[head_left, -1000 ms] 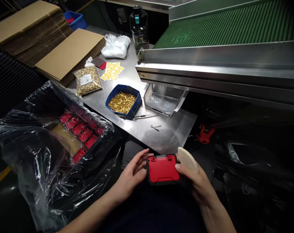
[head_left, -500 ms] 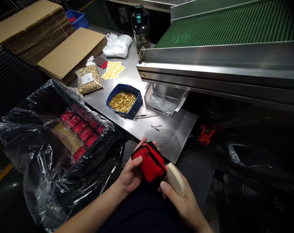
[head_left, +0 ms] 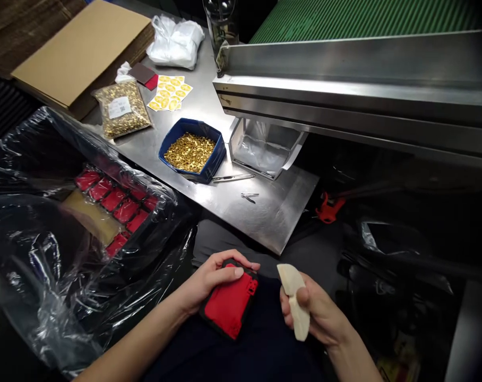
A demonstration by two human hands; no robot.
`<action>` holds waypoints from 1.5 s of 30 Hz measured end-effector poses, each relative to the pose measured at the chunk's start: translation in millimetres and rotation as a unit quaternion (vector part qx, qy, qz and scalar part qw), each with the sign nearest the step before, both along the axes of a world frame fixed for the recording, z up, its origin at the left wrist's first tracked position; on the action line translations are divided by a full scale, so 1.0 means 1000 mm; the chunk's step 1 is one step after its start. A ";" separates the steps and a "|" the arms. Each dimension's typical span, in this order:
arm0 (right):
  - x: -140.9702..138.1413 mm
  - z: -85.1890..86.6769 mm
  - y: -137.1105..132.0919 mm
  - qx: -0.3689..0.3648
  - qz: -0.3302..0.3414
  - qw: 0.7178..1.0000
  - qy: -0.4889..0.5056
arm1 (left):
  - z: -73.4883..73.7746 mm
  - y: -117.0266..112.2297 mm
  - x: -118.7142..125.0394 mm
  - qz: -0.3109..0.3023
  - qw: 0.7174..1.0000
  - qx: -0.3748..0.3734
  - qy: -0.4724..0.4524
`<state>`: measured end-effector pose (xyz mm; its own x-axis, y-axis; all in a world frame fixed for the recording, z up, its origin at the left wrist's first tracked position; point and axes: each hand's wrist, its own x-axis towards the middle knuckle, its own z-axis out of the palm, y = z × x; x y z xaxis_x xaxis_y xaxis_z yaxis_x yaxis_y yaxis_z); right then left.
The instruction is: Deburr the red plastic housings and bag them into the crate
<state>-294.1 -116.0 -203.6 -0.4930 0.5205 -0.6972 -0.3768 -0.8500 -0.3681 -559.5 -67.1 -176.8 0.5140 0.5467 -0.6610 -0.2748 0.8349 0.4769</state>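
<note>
My left hand (head_left: 211, 278) is wrapped round a red and black plastic case (head_left: 227, 310) over my lap, with its thumb on the red face near the upper edge. A small hinge-like detail shows at that face's upper right corner. To the right and apart from the case, my right hand (head_left: 324, 313) grips a cream-coloured flat piece with a curved edge (head_left: 289, 278). The thumb presses across its middle. What this piece is made of I cannot tell.
A plastic-lined box (head_left: 149, 183) with several red pieces stands left. On the metal table (head_left: 265, 223) are a blue bin (head_left: 219, 164) of small golden parts, tweezers (head_left: 235, 178), a small metal tool (head_left: 249, 195), stickers (head_left: 171, 93) and a bag of parts (head_left: 125, 114). A green conveyor (head_left: 364, 21) overhangs at right.
The case has turned in my left hand and come lower, toward my body. My right hand has drawn away from it with the cream piece, now turned more upright. The camera view has shifted.
</note>
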 end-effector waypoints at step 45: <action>-0.041 0.065 0.003 0.459 0.433 0.722 -0.285 | -0.007 -0.025 0.015 0.062 0.979 -0.195 -0.013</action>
<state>-335.4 -112.9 -138.2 -0.6792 0.5613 -0.4729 0.5843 0.0237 -0.8112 -544.5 -92.0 -183.5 0.4795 0.3144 -0.8193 -0.3931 0.9116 0.1198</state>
